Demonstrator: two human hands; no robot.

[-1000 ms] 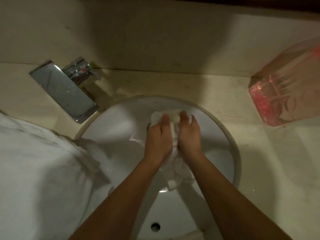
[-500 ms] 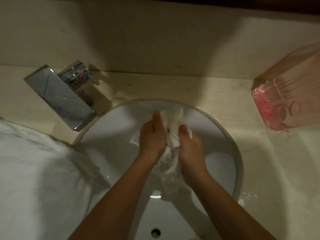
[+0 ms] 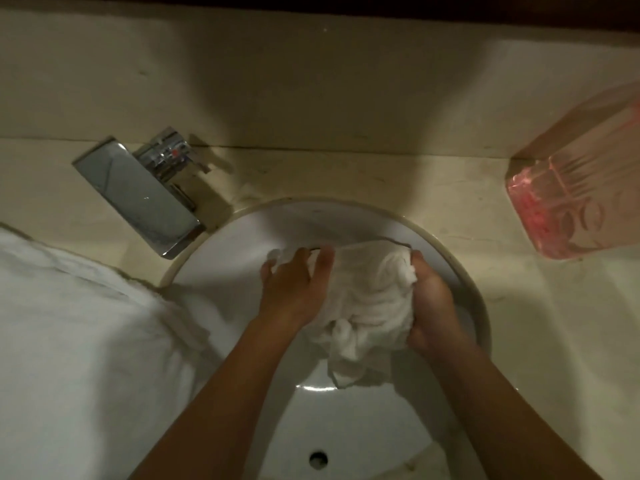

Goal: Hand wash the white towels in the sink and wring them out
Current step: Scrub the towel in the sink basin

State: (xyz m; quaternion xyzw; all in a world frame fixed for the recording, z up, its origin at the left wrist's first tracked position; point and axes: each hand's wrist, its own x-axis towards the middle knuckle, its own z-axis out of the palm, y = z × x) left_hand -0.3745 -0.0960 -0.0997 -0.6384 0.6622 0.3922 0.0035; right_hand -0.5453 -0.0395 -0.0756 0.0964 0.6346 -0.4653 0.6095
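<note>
Two hands work one white towel (image 3: 367, 306) inside the single round sink (image 3: 242, 271). The left hand (image 3: 294, 292) grips the towel's left end with curled fingers, and the right hand (image 3: 431, 306) clutches the right end. Half a second ago the hands were pressed close with the towel bunched between them; now they are apart and the cloth is stretched wider. One tap (image 3: 138, 195), one pink box (image 3: 575, 202) and one heap of white cloth (image 3: 69, 341) sit on the bench (image 3: 554, 323). The right hand is near the sink's right rim; bare basin lies left of the left hand and below the towel's hanging end.
</note>
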